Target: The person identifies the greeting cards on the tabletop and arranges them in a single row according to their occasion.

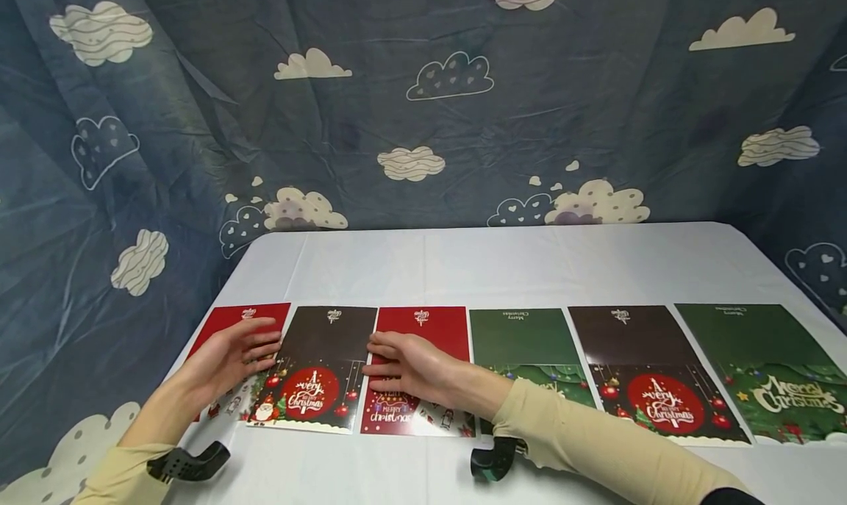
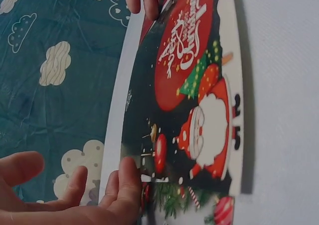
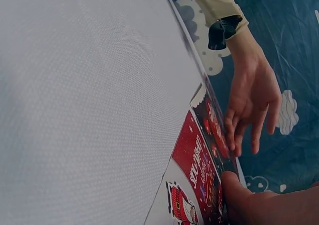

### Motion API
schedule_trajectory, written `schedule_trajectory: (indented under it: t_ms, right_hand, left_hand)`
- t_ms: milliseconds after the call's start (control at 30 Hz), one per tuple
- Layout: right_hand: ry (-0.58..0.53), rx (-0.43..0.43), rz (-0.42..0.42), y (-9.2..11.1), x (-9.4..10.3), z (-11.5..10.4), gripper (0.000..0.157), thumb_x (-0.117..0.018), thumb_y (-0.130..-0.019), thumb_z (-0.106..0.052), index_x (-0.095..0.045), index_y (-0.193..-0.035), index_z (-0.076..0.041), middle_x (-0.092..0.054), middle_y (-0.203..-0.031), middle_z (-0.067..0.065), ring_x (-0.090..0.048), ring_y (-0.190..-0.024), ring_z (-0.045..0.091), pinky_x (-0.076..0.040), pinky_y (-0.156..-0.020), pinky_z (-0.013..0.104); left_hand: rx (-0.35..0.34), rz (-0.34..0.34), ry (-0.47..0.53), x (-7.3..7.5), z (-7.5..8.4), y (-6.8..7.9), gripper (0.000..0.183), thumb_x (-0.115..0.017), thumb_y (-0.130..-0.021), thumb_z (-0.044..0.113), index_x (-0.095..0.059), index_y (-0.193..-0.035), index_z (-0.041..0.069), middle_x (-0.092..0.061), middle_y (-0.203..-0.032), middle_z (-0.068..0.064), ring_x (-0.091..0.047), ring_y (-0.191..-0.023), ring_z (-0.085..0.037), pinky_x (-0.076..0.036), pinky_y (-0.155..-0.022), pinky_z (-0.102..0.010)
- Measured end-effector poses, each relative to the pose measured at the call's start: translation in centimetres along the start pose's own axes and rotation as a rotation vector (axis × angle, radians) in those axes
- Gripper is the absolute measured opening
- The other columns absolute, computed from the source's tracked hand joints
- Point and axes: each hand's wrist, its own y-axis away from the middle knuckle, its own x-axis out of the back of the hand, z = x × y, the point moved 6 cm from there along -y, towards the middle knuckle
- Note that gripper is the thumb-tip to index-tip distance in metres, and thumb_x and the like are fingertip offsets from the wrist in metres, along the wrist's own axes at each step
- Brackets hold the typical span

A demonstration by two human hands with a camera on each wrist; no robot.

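A dark Christmas card (image 1: pixel 331 339), with a red round "Merry Christmas" print and a small Santa, lies on the white table between my two hands. My left hand (image 1: pixel 233 359) reaches along its left edge, fingers loosely extended, and covers part of the leftmost red card (image 1: pixel 228 317). At the opposite edge is my right hand (image 1: pixel 418 367), palm inward, partly over a second red card (image 1: pixel 437 330). In the left wrist view the left fingertips lie at the edge of the dark card (image 2: pixel 144 85). Whether either hand touches it is hard to tell.
Rightward along the row lie a green card (image 1: pixel 519 336), another dark card (image 1: pixel 622 336) and a green card (image 1: pixel 754 336). My right forearm hides the lower part of the nearer green one. White cloth (image 1: pixel 423 270) covers the table; a cloud-patterned dark curtain (image 1: pixel 370 123) hangs behind.
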Motion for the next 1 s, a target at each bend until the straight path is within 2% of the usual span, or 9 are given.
schedule_trajectory:
  t_ms: [100, 267, 367, 500, 567, 733, 1000]
  right_hand:
    - [-0.002, 0.003, -0.003, 0.0, 0.0, 0.1, 0.061, -0.043, -0.105, -0.025, -0.021, -0.153, 0.005, -0.024, -0.157, 0.023, -0.044, -0.131, 0.044, -0.043, -0.102, 0.05]
    - [0.01, 0.009, -0.005, -0.1, 0.0, 0.2, 0.061, -0.044, -0.105, -0.025, -0.021, -0.153, 0.005, -0.024, -0.157, 0.023, -0.045, -0.131, 0.043, -0.044, -0.101, 0.049]
    - [0.018, 0.011, 0.003, -0.2, 0.1, 0.3, 0.061, -0.044, -0.105, -0.026, -0.021, -0.153, 0.005, -0.023, -0.158, 0.023, -0.046, -0.13, 0.042, -0.045, -0.101, 0.049]
    - [0.024, 0.023, 0.02, -0.3, 0.0, 0.4, 0.061, -0.043, -0.105, -0.027, -0.021, -0.153, 0.005, -0.023, -0.158, 0.023, -0.046, -0.13, 0.042, -0.044, -0.101, 0.049]
    - [0.021, 0.03, 0.028, -0.2, -0.2, 0.5, 0.061, -0.042, -0.105, -0.025, -0.021, -0.153, 0.005, -0.022, -0.158, 0.023, -0.046, -0.131, 0.042, -0.043, -0.102, 0.05]
    - [0.01, 0.033, 0.048, 0.0, -0.7, 0.8, 0.058, -0.041, -0.106, -0.02, -0.019, -0.154, 0.004, -0.02, -0.159, 0.022, -0.043, -0.133, 0.04, -0.041, -0.104, 0.051]
    - [0.027, 0.039, 0.055, 0.0, -0.6, 0.7, 0.056, -0.041, -0.105, -0.019, -0.022, -0.153, 0.005, -0.021, -0.158, 0.022, -0.041, -0.135, 0.036, -0.041, -0.105, 0.049]
  left_hand:
    - [-0.009, 0.008, 0.063, 0.1, 0.0, -0.1, 0.036, -0.043, -0.106, 0.034, -0.047, -0.134, 0.012, -0.049, -0.132, -0.011, -0.053, -0.115, -0.025, -0.048, -0.097, -0.033]
    - [-0.009, 0.047, 0.077, -0.1, 0.3, 0.0, 0.057, -0.044, -0.105, 0.036, -0.026, -0.149, 0.005, -0.052, -0.132, -0.008, -0.053, -0.115, -0.024, -0.048, -0.095, -0.03]
    - [-0.02, 0.069, 0.025, -0.4, 0.4, 0.2, 0.054, -0.045, -0.105, 0.038, -0.032, -0.148, 0.009, -0.052, -0.134, -0.007, -0.052, -0.115, -0.022, -0.048, -0.095, -0.029]
    - [-0.076, 0.112, -0.07, -1.1, 0.4, 0.6, 0.048, -0.041, -0.105, 0.041, -0.039, -0.144, 0.014, -0.045, -0.142, -0.012, -0.049, -0.118, -0.02, -0.047, -0.096, -0.03]
    - [-0.101, 0.145, -0.097, -1.4, 0.3, 1.0, 0.045, -0.041, -0.105, 0.043, -0.042, -0.142, 0.017, -0.046, -0.142, -0.009, -0.048, -0.118, -0.019, -0.046, -0.096, -0.029]
    - [-0.156, 0.179, -0.044, -2.1, 0.3, 2.1, 0.023, -0.042, -0.104, 0.043, -0.057, -0.12, 0.033, -0.057, -0.126, 0.007, -0.049, -0.115, -0.017, -0.045, -0.095, -0.03]
    - [-0.183, 0.149, 0.08, -2.6, 0.4, 2.8, 0.025, -0.043, -0.105, 0.04, -0.062, -0.117, 0.032, -0.058, -0.127, 0.004, -0.049, -0.117, -0.02, -0.046, -0.096, -0.032]
